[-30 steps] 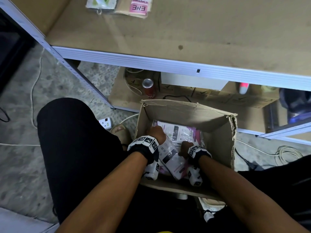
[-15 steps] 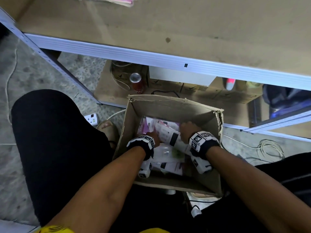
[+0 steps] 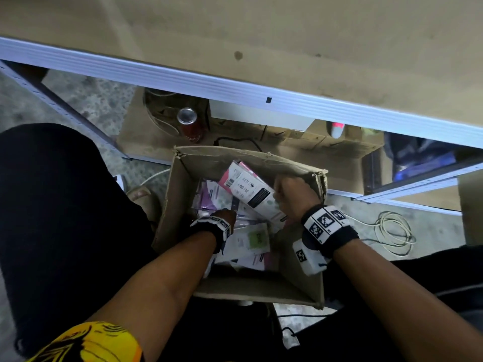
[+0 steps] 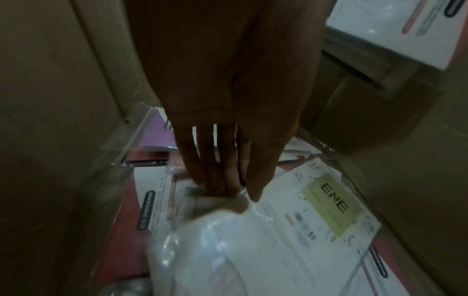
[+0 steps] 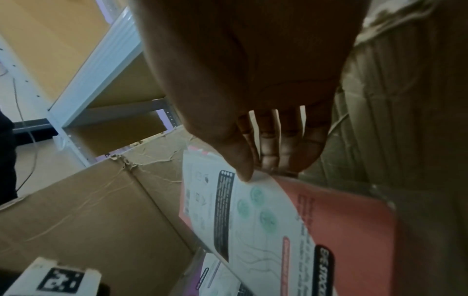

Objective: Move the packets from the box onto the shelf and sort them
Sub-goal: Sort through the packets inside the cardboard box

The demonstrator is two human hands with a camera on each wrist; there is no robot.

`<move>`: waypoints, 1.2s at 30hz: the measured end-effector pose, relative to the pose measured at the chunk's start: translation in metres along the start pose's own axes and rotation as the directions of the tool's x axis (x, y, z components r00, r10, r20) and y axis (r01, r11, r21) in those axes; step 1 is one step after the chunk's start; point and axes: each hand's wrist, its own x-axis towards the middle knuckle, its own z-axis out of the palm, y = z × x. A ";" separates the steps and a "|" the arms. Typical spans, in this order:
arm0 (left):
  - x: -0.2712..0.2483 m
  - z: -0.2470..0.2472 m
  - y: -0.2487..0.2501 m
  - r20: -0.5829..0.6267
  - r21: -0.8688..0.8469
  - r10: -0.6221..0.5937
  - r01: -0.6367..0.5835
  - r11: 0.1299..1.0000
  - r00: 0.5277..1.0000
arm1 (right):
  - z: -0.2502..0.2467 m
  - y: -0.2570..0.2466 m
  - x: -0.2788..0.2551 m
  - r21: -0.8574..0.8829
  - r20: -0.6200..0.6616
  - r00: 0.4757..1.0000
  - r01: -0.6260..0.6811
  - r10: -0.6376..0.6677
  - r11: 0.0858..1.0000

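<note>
Packets [image 3: 235, 205] are heaped inside the cardboard box [image 3: 261, 291] on the floor below the shelf [image 3: 287, 48]. One pink-and-white packet [image 3: 251, 194] is pinched at its edge by the right hand [image 3: 295, 197], thumb on its printed face and fingers curled behind it; it is tilted above the heap, beside the box's far right wall. The left hand [image 4: 228, 100] is reached down into the box with fingers extended and close together, their tips pressed onto a clear-wrapped packet [image 4: 291, 230] bearing a green label; nothing is gripped by it.
</note>
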 end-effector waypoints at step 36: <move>0.020 -0.048 -0.009 -0.402 -0.116 -0.149 0.111 0.987 0.904 | -0.002 0.009 0.000 0.074 -0.108 0.994 -0.001 0.009 0.997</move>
